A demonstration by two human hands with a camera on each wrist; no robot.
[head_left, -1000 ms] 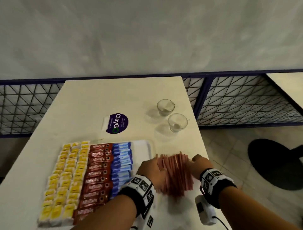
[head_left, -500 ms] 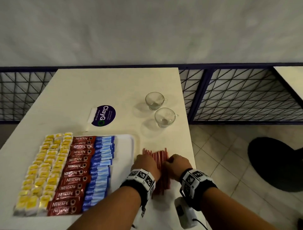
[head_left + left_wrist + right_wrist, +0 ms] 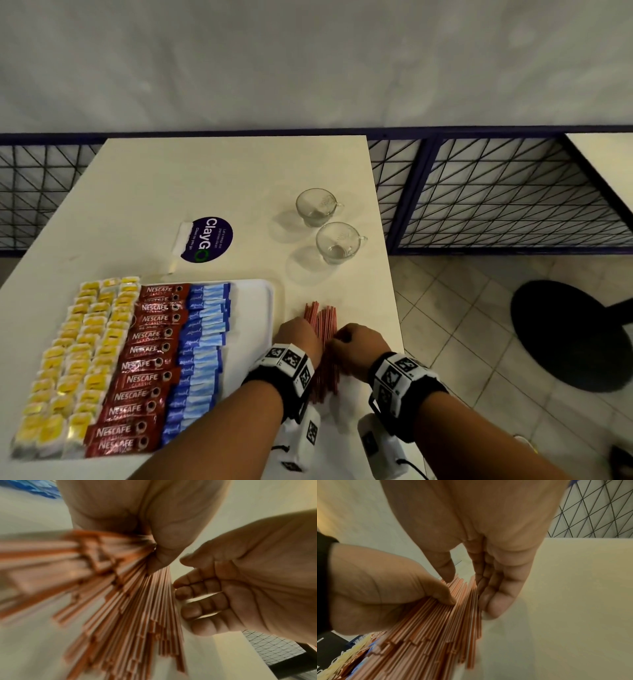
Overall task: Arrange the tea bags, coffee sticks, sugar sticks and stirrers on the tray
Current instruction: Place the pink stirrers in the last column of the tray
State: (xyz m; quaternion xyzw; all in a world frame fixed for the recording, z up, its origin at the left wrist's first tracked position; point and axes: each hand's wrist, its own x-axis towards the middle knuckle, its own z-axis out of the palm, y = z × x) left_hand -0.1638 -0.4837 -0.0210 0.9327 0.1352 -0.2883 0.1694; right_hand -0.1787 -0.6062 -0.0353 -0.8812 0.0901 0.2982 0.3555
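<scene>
A bundle of thin red stirrers [image 3: 323,322] lies on the table just right of the white tray [image 3: 253,308]. My left hand [image 3: 299,334] grips the bundle's left side, its thumb [image 3: 440,593] on top of the stirrers [image 3: 445,628]. My right hand [image 3: 356,342] presses straight fingers [image 3: 193,599] against the right side of the stirrers [image 3: 137,615]. On the tray lie rows of yellow tea bags [image 3: 85,342], red coffee sticks [image 3: 147,349] and blue sugar sticks [image 3: 202,342]. A bare strip of tray runs along its right side.
Two empty glass cups [image 3: 317,207] [image 3: 339,241] stand beyond the stirrers. A purple round sticker [image 3: 209,240] lies behind the tray. The table's right edge [image 3: 394,308] is close to my right hand. A wire mesh fence [image 3: 496,192] and a black round base [image 3: 568,332] lie beyond.
The stirrers were fanned out wide; both hands have moved closer together and squeezed them into a narrow bundle.
</scene>
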